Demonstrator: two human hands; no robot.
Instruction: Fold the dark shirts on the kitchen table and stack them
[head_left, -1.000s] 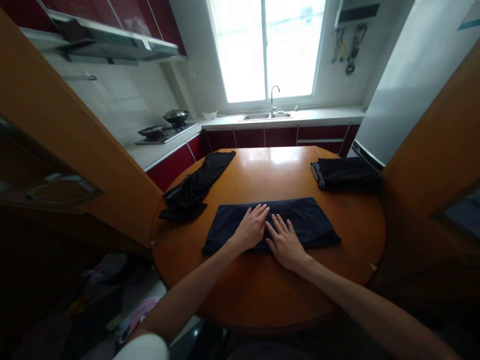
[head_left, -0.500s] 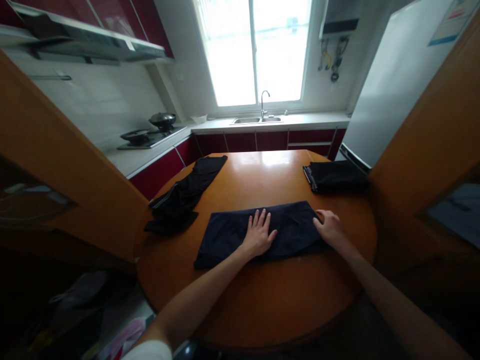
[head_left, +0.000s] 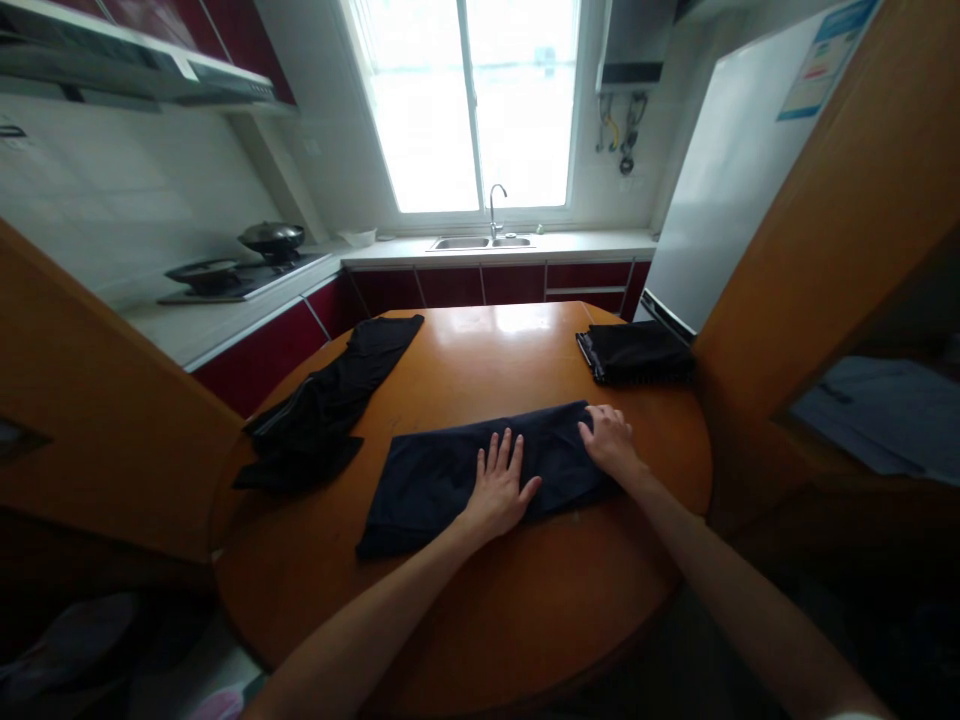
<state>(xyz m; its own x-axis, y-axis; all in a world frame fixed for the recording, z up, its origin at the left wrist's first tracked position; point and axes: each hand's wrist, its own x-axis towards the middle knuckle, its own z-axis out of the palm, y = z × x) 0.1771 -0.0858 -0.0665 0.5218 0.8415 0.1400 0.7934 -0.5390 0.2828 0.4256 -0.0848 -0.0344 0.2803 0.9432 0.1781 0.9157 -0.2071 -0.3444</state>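
A folded dark navy garment (head_left: 442, 480), probably trousers, lies across the wooden table (head_left: 480, 610) in front of me. My left hand (head_left: 500, 492) rests flat on its middle, fingers spread. At the garment's right end, my right hand (head_left: 609, 440) lies over the cloth with its fingers slightly bent and the thumb apart. Farther left, a loosely laid black garment (head_left: 322, 400) stretches along the table edge. A folded black stack of cloth (head_left: 637, 352) sits at the far right of the table.
Beyond the table run a white counter with a sink (head_left: 461, 243) and a faucet (head_left: 493, 205). Pans (head_left: 271, 238) stand on the stove at left. A white refrigerator (head_left: 720, 190) rises at right. Wooden door frames (head_left: 810, 250) flank the table.
My right hand has moved in from beyond the garment's right edge onto its end. My left hand stays flat on the middle. The whole view has shifted, with the scene sliding left.
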